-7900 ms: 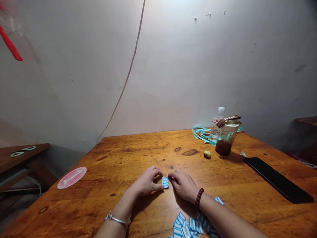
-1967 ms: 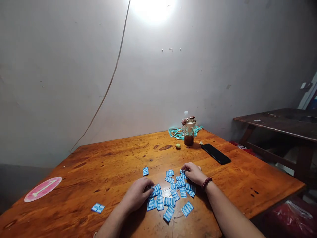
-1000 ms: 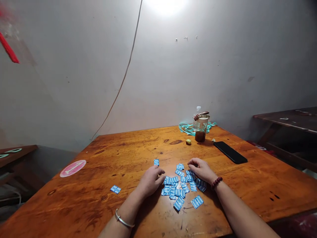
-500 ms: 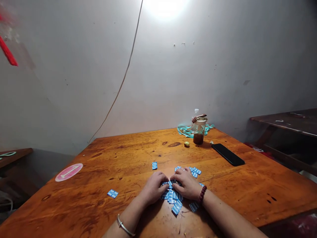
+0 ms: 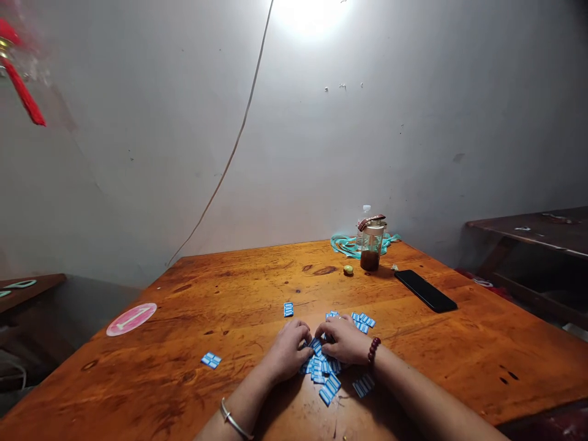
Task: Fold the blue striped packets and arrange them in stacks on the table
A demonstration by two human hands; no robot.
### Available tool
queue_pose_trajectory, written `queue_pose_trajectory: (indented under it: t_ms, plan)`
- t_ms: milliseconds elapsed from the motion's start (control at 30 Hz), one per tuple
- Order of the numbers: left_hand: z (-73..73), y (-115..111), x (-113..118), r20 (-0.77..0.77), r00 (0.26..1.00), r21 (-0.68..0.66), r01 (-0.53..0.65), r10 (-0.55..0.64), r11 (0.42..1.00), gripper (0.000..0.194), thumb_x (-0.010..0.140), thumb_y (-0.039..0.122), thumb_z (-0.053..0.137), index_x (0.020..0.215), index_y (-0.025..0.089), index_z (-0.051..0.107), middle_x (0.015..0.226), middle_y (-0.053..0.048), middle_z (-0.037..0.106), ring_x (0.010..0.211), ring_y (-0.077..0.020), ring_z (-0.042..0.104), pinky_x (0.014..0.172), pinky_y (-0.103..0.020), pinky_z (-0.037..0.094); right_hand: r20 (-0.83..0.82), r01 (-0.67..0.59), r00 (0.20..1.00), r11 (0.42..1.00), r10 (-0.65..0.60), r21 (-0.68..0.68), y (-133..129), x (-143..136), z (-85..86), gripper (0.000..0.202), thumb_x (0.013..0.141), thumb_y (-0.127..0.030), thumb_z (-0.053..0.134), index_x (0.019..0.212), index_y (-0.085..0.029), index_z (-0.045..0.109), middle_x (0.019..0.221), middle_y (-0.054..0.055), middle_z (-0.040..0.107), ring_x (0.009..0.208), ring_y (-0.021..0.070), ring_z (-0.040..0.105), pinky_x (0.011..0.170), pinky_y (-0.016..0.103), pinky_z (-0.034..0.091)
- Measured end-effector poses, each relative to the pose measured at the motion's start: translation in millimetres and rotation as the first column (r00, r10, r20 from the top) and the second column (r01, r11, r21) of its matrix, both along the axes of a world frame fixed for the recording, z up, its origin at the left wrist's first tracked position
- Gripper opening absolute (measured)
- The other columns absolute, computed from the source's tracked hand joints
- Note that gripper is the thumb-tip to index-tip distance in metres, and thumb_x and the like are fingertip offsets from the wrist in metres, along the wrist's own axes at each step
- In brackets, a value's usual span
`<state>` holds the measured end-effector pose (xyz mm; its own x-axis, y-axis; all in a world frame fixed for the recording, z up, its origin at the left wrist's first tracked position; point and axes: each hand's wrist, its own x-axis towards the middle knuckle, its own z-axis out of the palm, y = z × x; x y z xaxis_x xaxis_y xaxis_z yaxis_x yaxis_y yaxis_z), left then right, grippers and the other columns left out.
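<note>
Blue-and-white striped cards or tiles [image 5: 330, 389] lie in a loose pile near the front middle of the wooden table. My left hand [image 5: 291, 348], with a silver bangle at the wrist, rests at the pile's left side, fingers curved and apart. On the right, my right hand [image 5: 343, 340], wearing a dark red bead bracelet, lies over the pile with its fingers spread and bent. Both touch the pieces, and some pieces are hidden beneath them. One piece [image 5: 288, 309] lies alone behind the left hand, and another [image 5: 211, 359] sits off to the left.
A black phone [image 5: 425, 290] lies at the right. Behind it stand a cup with dark liquid [image 5: 370, 250] and a clear bottle beside teal straps [image 5: 342, 245]. A small yellow-green object [image 5: 348, 270] is near the cup. A pink round sticker [image 5: 131, 319] is at the left edge.
Both hands remain at the pile, their fingers slightly shifted. Some pieces between them have moved a little, and the whole view has shifted slightly.
</note>
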<state>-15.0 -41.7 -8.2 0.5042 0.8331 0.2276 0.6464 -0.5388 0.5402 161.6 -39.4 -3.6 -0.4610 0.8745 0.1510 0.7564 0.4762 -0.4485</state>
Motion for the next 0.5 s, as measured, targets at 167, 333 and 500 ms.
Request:
queue_pose_trajectory:
  t_ms: [167, 333, 500]
  plan:
    - [-1.9, 5, -2, 0.071, 0.993, -0.011, -0.098, 0.098, 0.995, 0.007, 0.07, 0.016, 0.045, 0.068, 0.017, 0.052, 0.069, 0.0, 0.054, 0.067, -0.0141, 0.048, 0.06, -0.024, 0.035, -0.109, 0.064, 0.991, 0.995, -0.072, -0.077, 11, -15, 0.6, 0.008, 0.064, -0.022, 0.054, 0.063, -0.019, 0.061, 0.058, -0.002, 0.056, 0.061, 0.0133, 0.049, 0.065, 0.026, 0.032]
    - [3.0, 7, -10, 0.073, 0.986, 0.013, -0.151, 0.149, 0.988, 0.015, 0.076, 0.021, 0.041, 0.078, 0.018, 0.056, 0.078, -0.003, 0.057, 0.075, -0.0156, 0.05, 0.066, -0.026, 0.037, -0.292, 0.117, 0.946, 0.989, -0.14, -0.096, 11, -9, -11.4, 0.016, 0.074, -0.022, 0.04, 0.068, -0.015, 0.053, 0.063, -0.001, 0.053, 0.06, 0.0108, 0.047, 0.053, 0.019, 0.033]
    - [2.8, 3, -10, -0.074, 0.993, 0.074, -0.083, 0.089, 0.994, 0.011, 0.07, 0.022, 0.051, 0.077, 0.021, 0.058, 0.085, -0.003, 0.054, 0.082, -0.0177, 0.048, 0.071, -0.028, 0.036, -0.593, 0.047, 0.788, 0.977, -0.165, -0.209, 16, 2, -15.6, 0.009, 0.071, -0.02, 0.044, 0.064, -0.016, 0.048, 0.061, -0.003, 0.047, 0.058, 0.0094, 0.045, 0.051, 0.018, 0.034]
